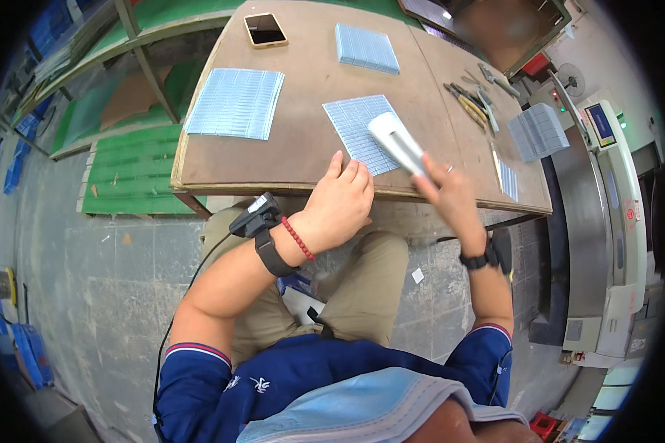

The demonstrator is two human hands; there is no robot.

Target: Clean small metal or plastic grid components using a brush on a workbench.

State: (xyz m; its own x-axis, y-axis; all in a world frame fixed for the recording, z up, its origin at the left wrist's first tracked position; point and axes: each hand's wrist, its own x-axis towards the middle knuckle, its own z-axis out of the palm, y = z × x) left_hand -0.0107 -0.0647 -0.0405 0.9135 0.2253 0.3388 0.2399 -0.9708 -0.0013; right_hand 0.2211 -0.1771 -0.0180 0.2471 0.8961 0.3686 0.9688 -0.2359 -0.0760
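Blue sheet (352, 124) overlapped by a white tool (396, 142).
Left of the sheet, a blue stack (236, 103) is seen; at its near edge the left hand (341, 198) is placed, its grip impossible to tell; to its right, the tool is clasped by the right hand (451, 193); farther right, pliers (472, 111) are laid.

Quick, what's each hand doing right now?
Left hand: fingers at the near edge of the light-blue gridded sheets; whether it grips them cannot be told.
Right hand: closed, holding a white handheld tool.
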